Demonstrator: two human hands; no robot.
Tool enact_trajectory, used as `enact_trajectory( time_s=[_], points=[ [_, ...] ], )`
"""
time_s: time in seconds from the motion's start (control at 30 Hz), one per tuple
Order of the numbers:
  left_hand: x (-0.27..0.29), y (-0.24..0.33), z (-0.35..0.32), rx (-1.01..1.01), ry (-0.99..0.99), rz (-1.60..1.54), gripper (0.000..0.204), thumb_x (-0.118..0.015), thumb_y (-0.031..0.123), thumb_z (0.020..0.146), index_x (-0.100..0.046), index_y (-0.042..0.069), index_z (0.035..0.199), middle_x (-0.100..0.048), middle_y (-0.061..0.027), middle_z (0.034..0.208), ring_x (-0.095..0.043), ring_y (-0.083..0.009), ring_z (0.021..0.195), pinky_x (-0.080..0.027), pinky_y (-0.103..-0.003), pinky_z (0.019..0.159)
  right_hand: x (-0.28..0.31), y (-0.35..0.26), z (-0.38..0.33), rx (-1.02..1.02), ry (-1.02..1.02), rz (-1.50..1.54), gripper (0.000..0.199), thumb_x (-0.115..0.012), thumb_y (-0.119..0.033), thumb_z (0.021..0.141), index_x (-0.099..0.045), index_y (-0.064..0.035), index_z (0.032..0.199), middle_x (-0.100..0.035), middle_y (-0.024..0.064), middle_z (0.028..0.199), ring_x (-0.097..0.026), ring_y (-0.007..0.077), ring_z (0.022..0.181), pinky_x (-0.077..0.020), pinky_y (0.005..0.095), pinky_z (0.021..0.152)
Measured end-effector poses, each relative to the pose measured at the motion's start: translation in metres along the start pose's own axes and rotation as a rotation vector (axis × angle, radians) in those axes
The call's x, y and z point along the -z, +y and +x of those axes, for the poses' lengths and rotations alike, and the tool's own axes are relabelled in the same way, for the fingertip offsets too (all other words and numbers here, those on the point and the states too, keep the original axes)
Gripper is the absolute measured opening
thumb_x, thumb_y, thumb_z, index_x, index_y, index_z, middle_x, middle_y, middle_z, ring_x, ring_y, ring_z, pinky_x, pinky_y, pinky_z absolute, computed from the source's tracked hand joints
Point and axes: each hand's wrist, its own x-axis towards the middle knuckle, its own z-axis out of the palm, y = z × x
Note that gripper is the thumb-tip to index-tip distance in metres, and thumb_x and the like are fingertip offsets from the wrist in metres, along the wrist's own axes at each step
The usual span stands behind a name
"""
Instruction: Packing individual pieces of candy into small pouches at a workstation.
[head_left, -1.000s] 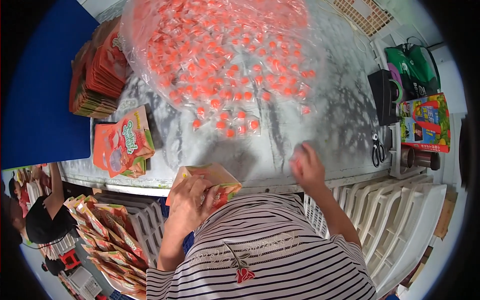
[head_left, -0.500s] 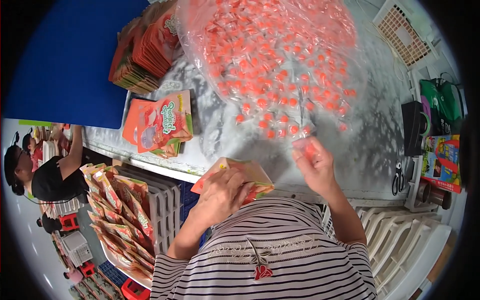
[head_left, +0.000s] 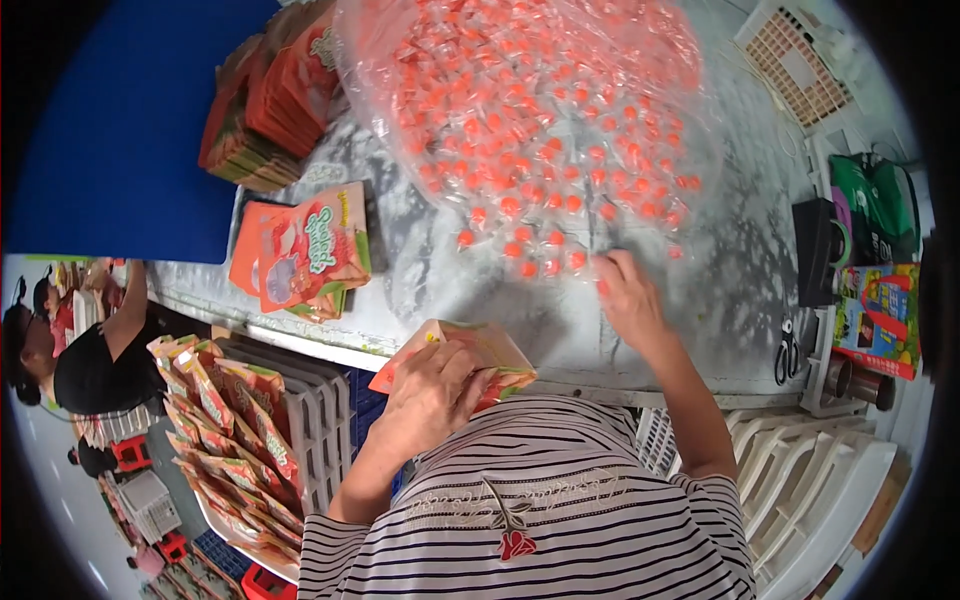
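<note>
My left hand is wrapped round a red and tan printed pouch, holding it against the table's front edge, close to my body. At the near edge of the spread of small clear-wrapped orange-red candies, my right hand is closed with its fingertips low over the table. A bit of red shows at its fingers, apparently a wrapped candy. How many pieces it holds is hidden. The candies spill toward me out of a large clear plastic bag.
Flat pouches lie left of the candies, with taller stacks behind. Filled pouches stand in a white crate at lower left. Black scissors are at the right edge, beside a black box. A co-worker is at far left.
My right hand has moved up toward the loose candies, and the clear-wrapped red piece in its fingers is now mostly hidden. My left hand keeps its hold on the pouch. The whole view has shifted slightly.
</note>
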Motion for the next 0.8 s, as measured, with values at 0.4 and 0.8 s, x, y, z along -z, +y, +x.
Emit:
enact_trajectory(
  time_s=[0.4, 0.8],
  points=[
    [0.005, 0.009, 0.011, -0.105, -0.055, -0.023, 0.013, -0.069, 0.008, 0.080, -0.059, 0.002, 0.085, -0.061, -0.0137, 0.084, -0.061, -0.0316, 0.074, -0.049, -0.041, 0.063, 0.009, -0.110, 0.027, 0.004, -0.174, 1.062, 0.031, -0.065, -0.010, 0.087, -0.053, -0.0014, 0.114, -0.063, 0.0091, 0.093, -0.062, 0.0171, 0.076, -0.0510, 0.0301, 0.068],
    [0.000, 0.011, 0.002, -0.192, 0.009, -0.220, 0.016, -0.069, 0.009, 0.081, -0.061, 0.000, 0.093, -0.058, -0.0134, 0.092, -0.061, -0.0333, 0.084, -0.051, -0.040, 0.073, 0.050, -0.117, 0.056, 0.168, -0.729, 0.439, 0.037, -0.070, -0.014, 0.075, -0.052, 0.0037, 0.102, -0.064, 0.0216, 0.083, -0.064, 0.0381, 0.076, -0.0508, 0.0427, 0.067]
  ],
)
